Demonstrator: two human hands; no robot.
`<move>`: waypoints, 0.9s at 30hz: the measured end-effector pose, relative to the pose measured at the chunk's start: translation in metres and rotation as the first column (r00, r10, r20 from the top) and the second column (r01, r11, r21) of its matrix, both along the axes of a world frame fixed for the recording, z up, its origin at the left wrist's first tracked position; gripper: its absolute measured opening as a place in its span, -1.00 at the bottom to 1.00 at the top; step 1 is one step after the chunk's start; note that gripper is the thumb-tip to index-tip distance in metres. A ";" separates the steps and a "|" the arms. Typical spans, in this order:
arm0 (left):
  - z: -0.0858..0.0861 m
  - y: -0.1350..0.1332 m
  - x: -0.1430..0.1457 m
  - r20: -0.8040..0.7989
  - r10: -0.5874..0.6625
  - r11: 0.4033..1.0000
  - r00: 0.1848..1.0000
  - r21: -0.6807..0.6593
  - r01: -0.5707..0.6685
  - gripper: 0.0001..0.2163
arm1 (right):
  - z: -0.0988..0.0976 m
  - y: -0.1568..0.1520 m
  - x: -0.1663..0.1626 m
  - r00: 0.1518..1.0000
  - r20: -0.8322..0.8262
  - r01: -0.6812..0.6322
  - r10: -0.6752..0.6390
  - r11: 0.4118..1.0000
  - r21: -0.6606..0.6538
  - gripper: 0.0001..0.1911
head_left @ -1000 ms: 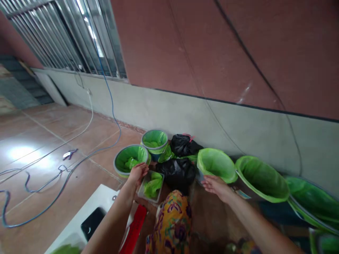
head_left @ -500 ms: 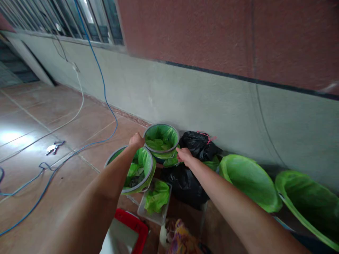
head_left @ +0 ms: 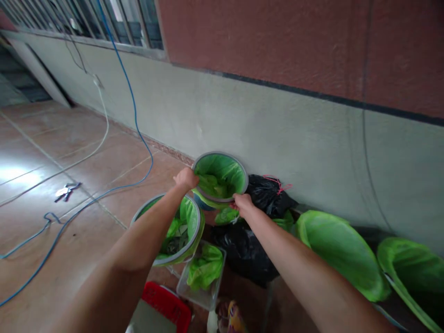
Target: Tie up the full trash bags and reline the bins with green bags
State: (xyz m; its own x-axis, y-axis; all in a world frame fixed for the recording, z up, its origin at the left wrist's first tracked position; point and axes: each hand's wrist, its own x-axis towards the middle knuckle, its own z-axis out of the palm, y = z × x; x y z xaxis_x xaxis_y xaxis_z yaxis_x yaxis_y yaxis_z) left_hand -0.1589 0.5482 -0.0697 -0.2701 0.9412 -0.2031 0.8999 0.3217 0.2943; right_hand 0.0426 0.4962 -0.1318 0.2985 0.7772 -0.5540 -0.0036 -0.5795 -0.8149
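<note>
Both my hands grip the grey rim of a round trash bin [head_left: 247, 178] lined with a green bag, close to the wall. On its left side my left hand [head_left: 186, 178] is closed on the rim. At the front right of the rim my right hand [head_left: 242, 203] is closed too. Green plastic lies inside this bin. Nearer, under my left forearm, stands a second green-lined bin [head_left: 198, 222] with some rubbish in it. A knotted black garbage bag [head_left: 274, 196] with a pink tie sits right of the held bin.
A clear plastic tub [head_left: 204, 299] holds a crumpled green bag, beside a red-edged white container [head_left: 166, 305]. Two green-lined bins, one a wide bin [head_left: 338, 249], stand at right. Another black bag [head_left: 248, 252] lies below my right forearm. A blue cable [head_left: 137, 125] crosses the floor.
Both hands have closed on the far bin's rim, and the bin has shifted and tilted, with its opening turned more toward me. The view has moved slightly.
</note>
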 end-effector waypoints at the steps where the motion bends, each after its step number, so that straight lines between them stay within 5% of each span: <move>1: 0.020 -0.007 0.003 -0.001 -0.012 0.999 1.000 0.040 0.013 -0.72 | 0.015 -0.005 0.005 1.000 -0.015 0.016 -0.015 0.999 0.036 -0.93; 7: 0.127 -0.111 0.028 0.122 -0.060 0.950 0.991 0.311 0.019 -0.73 | 0.107 -0.092 0.050 0.993 0.059 0.072 -0.104 0.917 0.393 -0.93; 12: 0.157 -0.219 0.052 0.339 -0.244 0.877 0.909 0.476 0.058 -0.83 | 0.155 -0.216 0.105 0.941 0.305 -0.065 -0.143 0.811 0.581 -0.77; 20: 0.137 -0.358 0.123 0.308 -0.362 0.910 0.880 0.320 0.262 -0.94 | 0.166 -0.389 0.183 0.796 0.592 -0.136 -0.121 0.919 0.370 -0.74; 23: 0.112 -0.389 0.154 0.298 -0.365 0.928 0.882 0.189 0.321 -0.93 | 0.149 -0.427 0.205 0.699 0.713 -0.070 -0.047 0.988 0.134 -0.72; 27: 0.065 -0.411 0.188 0.333 -0.386 0.920 0.860 0.065 0.387 -0.87 | 0.111 -0.458 0.224 0.625 0.772 -0.002 0.111 0.990 -0.142 -0.72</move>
State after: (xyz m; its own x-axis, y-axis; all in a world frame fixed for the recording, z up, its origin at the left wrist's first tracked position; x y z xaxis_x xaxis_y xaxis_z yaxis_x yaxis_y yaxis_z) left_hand 0.0291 0.1375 -0.0049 0.1993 0.9550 -0.2198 0.8015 -0.0298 0.5973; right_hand 0.2670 0.0383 -0.0205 0.6178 0.7542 -0.2226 0.6346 -0.6453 -0.4254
